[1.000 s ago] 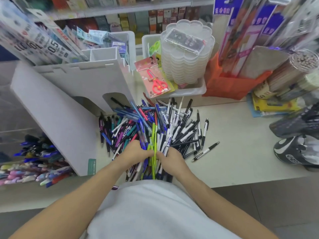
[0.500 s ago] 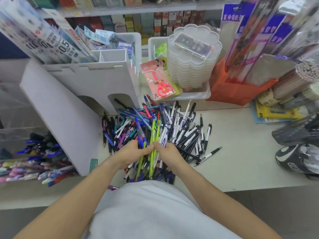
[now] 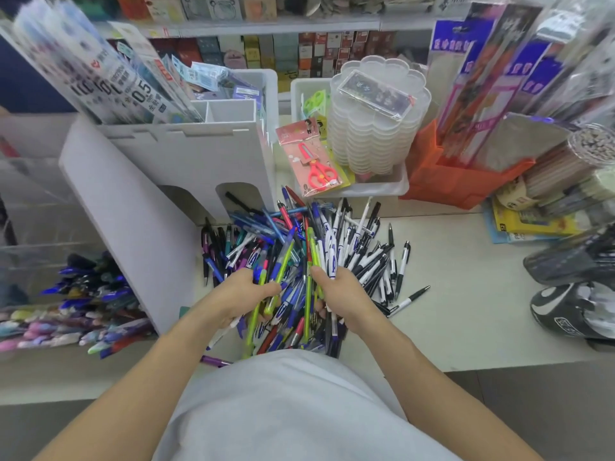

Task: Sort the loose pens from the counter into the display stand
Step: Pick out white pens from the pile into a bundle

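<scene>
On the counter (image 3: 466,294), both hands dig into a pile of pens (image 3: 299,261). Left hand (image 3: 238,294) fingers clamp green pens (image 3: 266,294); right hand (image 3: 342,294) fingers clamp more. At ten o'clock stands the white display stand (image 3: 186,161).

A single wide-angle view looks from the person's head, forward and steeply down over the chest and both forearms. It sits close above the desk (image 3: 449,294), with the pile of loose pens (image 3: 309,257) near the middle and the white display stand (image 3: 186,161) at the upper left. Shelves (image 3: 266,26) fill the top edge, and straight lines bow toward the borders. No second view shares the scene.
</scene>
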The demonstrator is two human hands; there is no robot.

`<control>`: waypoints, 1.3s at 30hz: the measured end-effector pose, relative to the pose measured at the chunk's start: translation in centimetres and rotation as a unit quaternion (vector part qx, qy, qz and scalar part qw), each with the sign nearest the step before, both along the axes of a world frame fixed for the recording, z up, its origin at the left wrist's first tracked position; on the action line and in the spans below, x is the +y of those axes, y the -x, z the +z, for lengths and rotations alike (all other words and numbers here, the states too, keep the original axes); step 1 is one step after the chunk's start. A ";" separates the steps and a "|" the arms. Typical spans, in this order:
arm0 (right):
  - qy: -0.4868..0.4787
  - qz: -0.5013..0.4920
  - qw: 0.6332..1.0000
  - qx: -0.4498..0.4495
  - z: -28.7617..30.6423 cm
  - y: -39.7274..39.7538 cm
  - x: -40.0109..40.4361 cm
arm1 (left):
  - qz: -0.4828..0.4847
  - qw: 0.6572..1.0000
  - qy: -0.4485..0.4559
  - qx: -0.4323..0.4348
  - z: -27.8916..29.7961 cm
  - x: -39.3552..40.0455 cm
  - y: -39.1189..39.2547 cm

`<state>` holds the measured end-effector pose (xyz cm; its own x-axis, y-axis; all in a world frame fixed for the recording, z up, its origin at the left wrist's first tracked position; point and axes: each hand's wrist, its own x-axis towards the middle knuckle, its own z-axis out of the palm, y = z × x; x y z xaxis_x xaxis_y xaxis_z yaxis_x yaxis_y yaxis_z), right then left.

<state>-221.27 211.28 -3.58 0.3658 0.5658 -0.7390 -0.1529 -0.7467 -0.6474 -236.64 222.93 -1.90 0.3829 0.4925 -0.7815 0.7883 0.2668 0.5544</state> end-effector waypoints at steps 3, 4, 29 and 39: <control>-0.030 -0.008 0.998 0.046 0.5 0.7 0.3 | 0.021 0.999 0.015 -0.036 -0.2 -0.2 0.1; -0.040 -0.022 0.997 0.069 0.9 1.1 0.5 | 0.054 0.996 0.026 -0.059 0.4 -0.6 -0.3; -0.033 -0.203 0.941 0.269 3.0 1.6 1.8 | 0.005 0.981 0.138 -0.137 1.0 -2.0 -3.2; -0.004 0.051 0.989 0.136 2.5 -2.4 0.2 | -0.035 0.994 0.063 -0.087 1.3 -2.1 -5.3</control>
<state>-218.91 211.44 -1.05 0.0941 0.5966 -0.7970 -0.2461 -0.7617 -0.5993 -231.39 220.84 -0.58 0.5469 0.3629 -0.7545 0.7026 0.2912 0.6493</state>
